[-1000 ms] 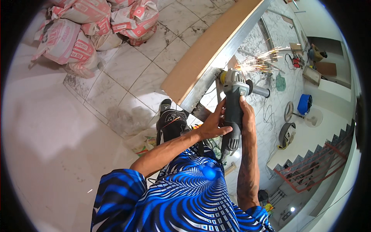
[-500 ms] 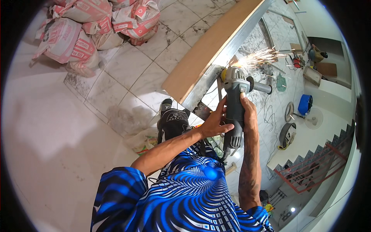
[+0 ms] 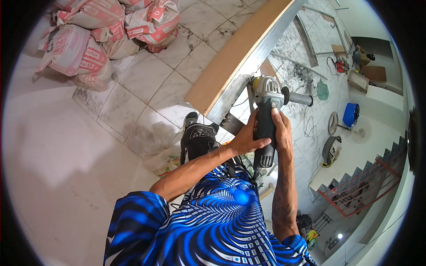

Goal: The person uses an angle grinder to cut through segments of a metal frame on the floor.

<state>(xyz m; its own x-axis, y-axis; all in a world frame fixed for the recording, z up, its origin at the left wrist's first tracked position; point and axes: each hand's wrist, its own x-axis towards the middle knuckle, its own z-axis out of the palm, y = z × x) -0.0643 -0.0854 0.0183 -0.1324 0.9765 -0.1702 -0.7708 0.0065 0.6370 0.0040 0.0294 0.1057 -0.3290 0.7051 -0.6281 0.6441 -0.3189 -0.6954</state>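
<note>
An angle grinder (image 3: pixel 267 119) with a dark body, grey gear head and black side handle lies between both my hands. My left hand (image 3: pixel 248 139) wraps its body from the left side. From the right, my right hand (image 3: pixel 282 128) grips it, thumb up near the switch on top. The grinder's head is at the metal edge of a long wood-faced panel (image 3: pixel 239 55); its disc is mostly hidden under the head, so I cannot tell whether it touches the metal. No sparks show. The side handle sticks out to the right, with no hand on it.
Several red and white cement bags (image 3: pixel 71 48) are heaped at the far left. Metal bars (image 3: pixel 306 42) lie on the tiled floor beyond the panel. At right are a fan (image 3: pixel 360 131), a blue drum-like object (image 3: pixel 351 114) and stairs with a red railing (image 3: pixel 355 188). A cable trails on the floor.
The bright sparks flying right from the grinder's head have stopped. The grinder and both hands have shifted slightly left, with the grip unchanged.
</note>
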